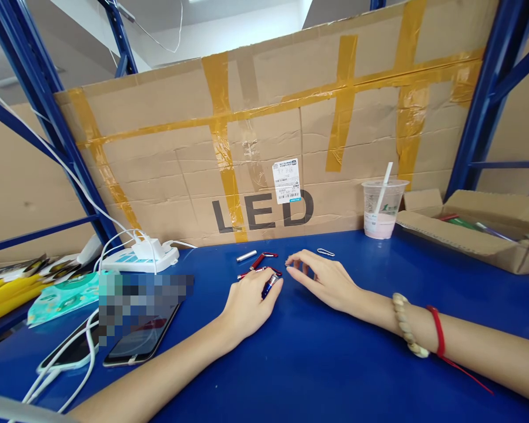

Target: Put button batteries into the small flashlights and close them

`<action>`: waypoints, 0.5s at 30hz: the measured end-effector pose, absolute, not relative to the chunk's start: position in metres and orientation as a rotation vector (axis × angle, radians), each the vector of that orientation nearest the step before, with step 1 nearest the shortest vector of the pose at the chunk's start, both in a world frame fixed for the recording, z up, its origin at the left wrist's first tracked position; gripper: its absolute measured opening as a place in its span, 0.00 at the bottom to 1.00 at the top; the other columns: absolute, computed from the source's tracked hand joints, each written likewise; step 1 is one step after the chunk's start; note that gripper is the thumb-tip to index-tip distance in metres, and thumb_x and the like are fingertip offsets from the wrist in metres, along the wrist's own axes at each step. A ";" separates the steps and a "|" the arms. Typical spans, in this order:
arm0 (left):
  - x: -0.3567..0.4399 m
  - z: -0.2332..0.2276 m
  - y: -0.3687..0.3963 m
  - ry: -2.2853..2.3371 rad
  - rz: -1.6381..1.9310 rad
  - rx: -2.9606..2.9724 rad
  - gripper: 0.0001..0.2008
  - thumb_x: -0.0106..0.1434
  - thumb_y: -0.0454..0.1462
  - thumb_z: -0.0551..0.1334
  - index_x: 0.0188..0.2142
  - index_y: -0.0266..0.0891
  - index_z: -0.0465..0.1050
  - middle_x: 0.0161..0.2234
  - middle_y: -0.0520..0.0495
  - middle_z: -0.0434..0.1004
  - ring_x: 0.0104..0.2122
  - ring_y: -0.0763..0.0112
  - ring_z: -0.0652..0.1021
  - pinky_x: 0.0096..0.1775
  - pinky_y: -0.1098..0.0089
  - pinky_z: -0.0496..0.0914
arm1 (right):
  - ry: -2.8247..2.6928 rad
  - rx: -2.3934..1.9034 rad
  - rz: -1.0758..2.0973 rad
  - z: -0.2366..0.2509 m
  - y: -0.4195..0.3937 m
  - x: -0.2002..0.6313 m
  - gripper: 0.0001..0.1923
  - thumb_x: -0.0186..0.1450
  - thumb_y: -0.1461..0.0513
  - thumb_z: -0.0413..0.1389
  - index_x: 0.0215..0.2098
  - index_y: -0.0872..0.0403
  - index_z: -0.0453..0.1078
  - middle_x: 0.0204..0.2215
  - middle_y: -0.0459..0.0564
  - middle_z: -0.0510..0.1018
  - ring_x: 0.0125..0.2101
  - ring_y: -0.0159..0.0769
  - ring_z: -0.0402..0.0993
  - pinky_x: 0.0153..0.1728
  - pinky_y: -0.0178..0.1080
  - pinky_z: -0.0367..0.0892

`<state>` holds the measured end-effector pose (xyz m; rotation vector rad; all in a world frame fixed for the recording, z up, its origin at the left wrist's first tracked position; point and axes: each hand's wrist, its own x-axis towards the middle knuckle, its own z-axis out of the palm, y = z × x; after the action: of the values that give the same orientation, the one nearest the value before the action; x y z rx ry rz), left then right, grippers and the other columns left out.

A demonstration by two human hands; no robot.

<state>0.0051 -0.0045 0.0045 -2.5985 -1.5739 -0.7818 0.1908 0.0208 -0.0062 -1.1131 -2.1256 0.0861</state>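
My left hand [248,305] lies on the blue table [317,364], fingers curled over a small blue pen-like torch [270,285]. My right hand [324,279] rests palm down just to its right, thumb and forefinger pinched near a tiny part at the fingertips; what it pinches is too small to tell. Between and beyond the hands lie two small red torches [261,259] with red cords and a silver tube [246,255]. A metal clip [325,252] lies behind my right hand. Beads and a red cord circle my right wrist.
A taped cardboard sheet marked LED [264,153] walls the back. A plastic cup with straw [381,208] stands at the right, next to an open cardboard box [476,232]. At the left are a power strip with chargers [141,255], two phones [134,343], cables, and packets.
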 end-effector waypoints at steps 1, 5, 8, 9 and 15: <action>0.005 0.005 -0.005 -1.572 -0.774 -2.596 0.14 0.66 0.43 0.47 0.31 0.42 0.66 0.30 0.51 0.73 0.32 0.68 0.74 0.32 0.72 0.65 | -2.122 -1.121 0.026 -0.006 0.023 0.192 0.14 0.66 0.53 0.44 0.41 0.49 0.67 0.38 0.46 0.74 0.32 0.31 0.71 0.34 0.36 0.66; 0.006 0.005 -0.006 -1.574 -0.747 -2.587 0.14 0.66 0.43 0.47 0.31 0.42 0.66 0.30 0.51 0.73 0.31 0.67 0.74 0.33 0.71 0.65 | -2.193 -1.227 -0.135 -0.011 0.033 0.198 0.17 0.62 0.57 0.49 0.48 0.52 0.66 0.46 0.51 0.71 0.46 0.41 0.67 0.47 0.45 0.62; 0.005 0.004 -0.005 -1.572 -0.742 -2.587 0.14 0.65 0.44 0.47 0.30 0.42 0.66 0.31 0.51 0.73 0.32 0.67 0.74 0.33 0.70 0.66 | -2.216 -1.370 -0.134 -0.017 0.039 0.200 0.26 0.60 0.54 0.50 0.55 0.55 0.61 0.54 0.55 0.65 0.54 0.46 0.59 0.53 0.51 0.55; 0.005 0.004 -0.005 -1.566 -0.743 -2.588 0.14 0.65 0.44 0.47 0.30 0.42 0.66 0.31 0.51 0.74 0.32 0.67 0.74 0.33 0.71 0.65 | -2.220 -1.415 -0.128 -0.019 0.040 0.200 0.29 0.60 0.52 0.50 0.57 0.56 0.59 0.56 0.56 0.63 0.56 0.47 0.56 0.54 0.52 0.53; 0.004 0.003 -0.005 -1.540 -0.759 -2.605 0.14 0.66 0.43 0.47 0.31 0.42 0.66 0.32 0.52 0.74 0.32 0.68 0.74 0.32 0.72 0.64 | -2.319 -1.463 -0.021 -0.020 0.043 0.201 0.37 0.61 0.48 0.47 0.62 0.58 0.50 0.61 0.58 0.51 0.61 0.48 0.44 0.58 0.53 0.44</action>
<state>0.0042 -0.0055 0.0030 -2.6050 -1.5402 -0.7595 0.2013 0.0434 -0.0195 -1.4625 -2.3192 -0.0212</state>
